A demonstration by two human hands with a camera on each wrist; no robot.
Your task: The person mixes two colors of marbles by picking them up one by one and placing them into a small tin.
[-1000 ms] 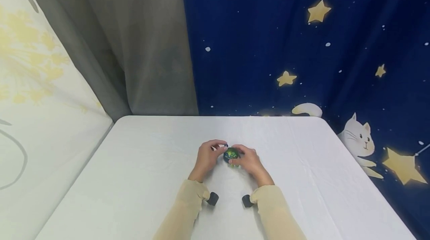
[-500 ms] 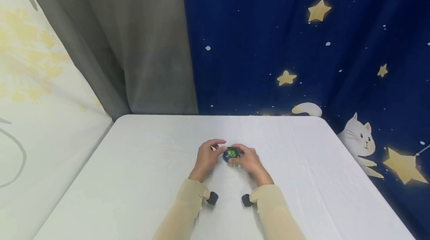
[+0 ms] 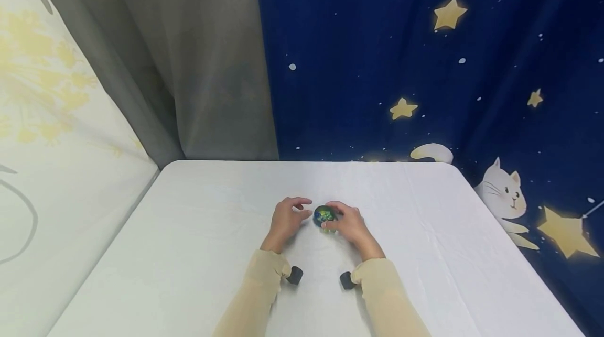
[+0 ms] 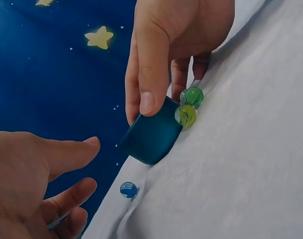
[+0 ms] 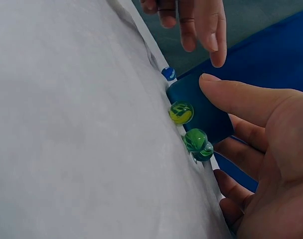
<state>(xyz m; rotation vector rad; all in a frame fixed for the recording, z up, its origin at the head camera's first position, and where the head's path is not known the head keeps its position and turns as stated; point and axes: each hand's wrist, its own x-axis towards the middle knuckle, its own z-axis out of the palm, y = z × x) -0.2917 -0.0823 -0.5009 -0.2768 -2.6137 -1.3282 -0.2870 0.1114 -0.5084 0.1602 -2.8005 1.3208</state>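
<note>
A small teal cup (image 3: 322, 224) stands on the table, with blue, green and yellow-green marbles (image 3: 325, 214) visible inside it. My right hand (image 3: 350, 224) grips the cup by its right side, thumb on the near wall. To the left of the cup, my left hand (image 3: 286, 220) is apart from it, thumb and fingers spread and holding nothing. In the left wrist view, a yellow-green marble (image 4: 185, 115) and a green marble (image 4: 192, 96) lie outside the cup near my right hand. A blue marble (image 4: 128, 189) lies on the cloth on the cup's other side, nearest my left hand.
A white cloth covers the table (image 3: 189, 253). Behind its far edge hang a grey curtain (image 3: 222, 64) and a dark blue curtain (image 3: 349, 64) with stars. Each sleeve has a black device (image 3: 347, 280) at the cuff.
My left hand has drawn back leftward from the cup's rim. A small dark round thing at its fingertips a second ago is gone from them. My right hand has stayed on the cup.
</note>
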